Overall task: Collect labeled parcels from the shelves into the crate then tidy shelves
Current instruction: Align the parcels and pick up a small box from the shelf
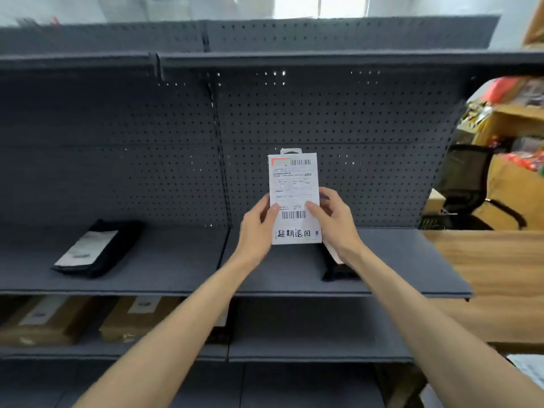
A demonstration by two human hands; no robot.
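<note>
While both hands, left and right, pinch upright white parcel, barcoded label, handwritten 超期退回

Head camera, single view: faces forward, slightly down, close to grey shelving, arms reaching in.

Place: parcel storeroom
Evidence: grey pegboard shelving, labelled cardboard boxes, stacked cartons beside an office chair
</note>
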